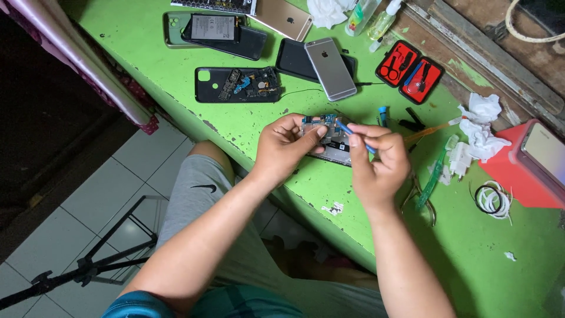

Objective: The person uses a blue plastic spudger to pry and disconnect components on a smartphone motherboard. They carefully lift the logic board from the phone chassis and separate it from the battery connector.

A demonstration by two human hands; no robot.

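The left hand (284,145) pinches an opened phone (329,138), its blue-and-grey circuitry bared. At its 3 o'clock, the right hand (376,159) pinches a blue tool (353,135) touching it, over the green surface (259,123).

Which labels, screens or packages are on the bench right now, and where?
Battery label: far left, pale grey rectangle on a dark phone.
Screen: far right, glossy, on the red box.
Tool case: behind the hands, open, red and black.
Bottles: far edge, clear, yellow-green.
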